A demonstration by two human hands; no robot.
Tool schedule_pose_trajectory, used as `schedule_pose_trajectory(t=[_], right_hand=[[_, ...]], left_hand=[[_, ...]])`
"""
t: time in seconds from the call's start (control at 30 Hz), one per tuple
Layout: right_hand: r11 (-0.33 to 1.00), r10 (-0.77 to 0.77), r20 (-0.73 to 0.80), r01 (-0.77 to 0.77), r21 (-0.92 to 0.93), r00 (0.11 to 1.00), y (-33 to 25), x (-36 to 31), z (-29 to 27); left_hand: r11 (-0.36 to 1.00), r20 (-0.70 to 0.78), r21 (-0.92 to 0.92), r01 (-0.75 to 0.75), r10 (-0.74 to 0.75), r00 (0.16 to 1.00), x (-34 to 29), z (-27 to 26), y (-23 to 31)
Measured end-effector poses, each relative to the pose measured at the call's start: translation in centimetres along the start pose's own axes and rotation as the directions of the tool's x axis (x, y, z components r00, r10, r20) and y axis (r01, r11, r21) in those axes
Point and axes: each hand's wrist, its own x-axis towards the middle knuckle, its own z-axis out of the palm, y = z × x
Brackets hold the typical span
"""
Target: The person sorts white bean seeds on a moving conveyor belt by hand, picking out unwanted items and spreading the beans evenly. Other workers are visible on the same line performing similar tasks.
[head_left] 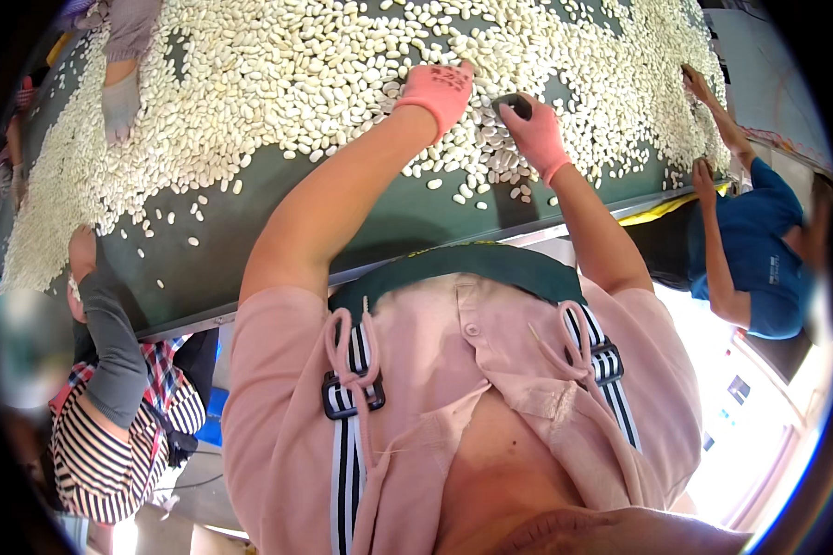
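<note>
White beans (315, 69) lie in a thick spread over a dark green table (222, 217). My left hand (440, 92), in a pink glove with dark print on its back, rests among the beans. Its fingers point away and down and are mostly hidden. To its right, my right hand (537, 139) wears a matching pink glove and is curled just over the beans. Between its thumb and fingers shows a small dark rounded piece (512, 104), whose kind I cannot make out. A thinner scatter of beans lies below both hands, toward the near edge.
A metal-edged rim (190, 322) runs along the table's near side. At the right, a person in a blue shirt (759, 250) reaches into the beans. Another person's gloved hand (120, 106) is at the upper left. A grey sleeve (114, 356) reaches in at the left.
</note>
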Motion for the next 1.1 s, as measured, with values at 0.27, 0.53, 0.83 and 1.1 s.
schedule_pose_trajectory(t=[0.27,0.53,0.83,1.1], right_hand=[[0.978,-0.070,-0.079,0.053,-0.200,0.994,-3.0,0.8,0.9],[0.932,-0.008,-0.226,-0.075,-0.356,0.974,-1.8,4.1,0.9],[0.967,-0.254,0.084,0.256,-0.007,0.963,-3.0,9.9,5.2],[0.968,-0.206,0.196,0.170,0.186,0.959,-9.5,4.0,10.5]], left_hand=[[0.999,-0.047,-0.009,0.042,-0.043,0.998,-2.8,1.0,0.1],[0.996,0.148,-0.031,0.079,-0.073,0.986,-5.3,0.0,-1.2],[0.997,0.089,0.002,-0.074,0.074,0.993,-9.9,0.8,-1.4],[-0.095,0.188,-0.980,0.173,-0.182,0.965,-15.8,1.8,-9.9]])
